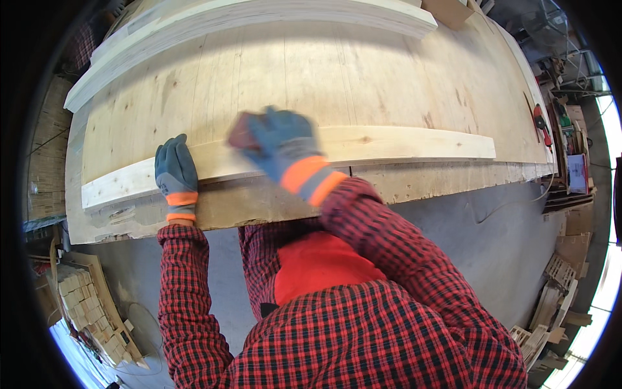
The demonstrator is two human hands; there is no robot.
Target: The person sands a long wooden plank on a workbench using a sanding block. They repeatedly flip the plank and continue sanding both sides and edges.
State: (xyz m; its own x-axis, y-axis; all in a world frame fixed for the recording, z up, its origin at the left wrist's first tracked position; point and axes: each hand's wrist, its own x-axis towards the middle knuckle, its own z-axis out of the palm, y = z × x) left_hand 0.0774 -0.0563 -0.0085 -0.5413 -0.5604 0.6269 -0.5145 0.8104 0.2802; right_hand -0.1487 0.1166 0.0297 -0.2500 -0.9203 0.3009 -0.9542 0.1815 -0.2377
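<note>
A long pale wooden board (414, 142) lies lengthwise along the near side of a plywood-topped table (389, 84). My left hand (176, 165), in a grey-blue glove with an orange cuff, grips the board near its left end, fingers laid over its top. Around a reddish-brown block (243, 133), which looks like a sanding block, the fingers of my right hand (282, 139) are closed. This hand is gloved too and blurred by motion, above the middle of the board. Whether the block touches the wood cannot be made out.
Stacked pale boards (259, 14) lie along the table's far side. A red and black tool (541, 124) rests at the right edge. Cut wood pieces (87, 305) are piled on the lower left, and wood scraps (551, 305) on the right. A cable (508, 206) hangs near the right corner.
</note>
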